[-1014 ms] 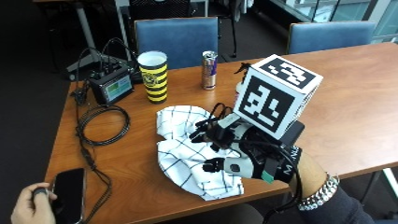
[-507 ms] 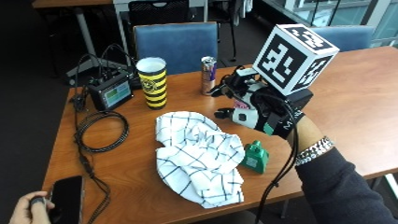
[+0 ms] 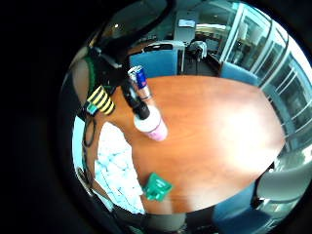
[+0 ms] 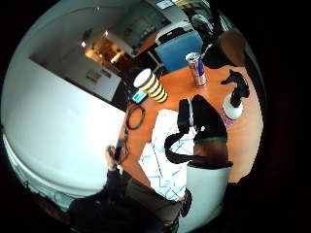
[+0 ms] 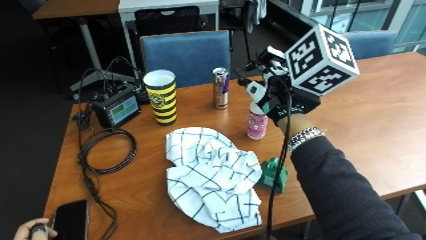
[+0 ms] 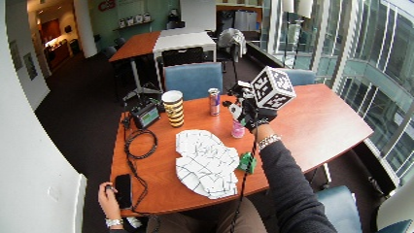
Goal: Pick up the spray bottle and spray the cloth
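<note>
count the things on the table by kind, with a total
spray bottle: 1
cloth: 1
can: 1
striped cup: 1
green clip-like thing: 1
small screen device: 1
cable coil: 1
phone: 1
Total: 8

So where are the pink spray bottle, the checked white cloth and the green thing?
Pink plastic spray bottle (image 5: 257,125), outside view: its labelled body.
White checked cloth (image 5: 210,172), outside view: its crumpled middle.
Small green plastic object (image 5: 273,173), outside view: its upper face.
</note>
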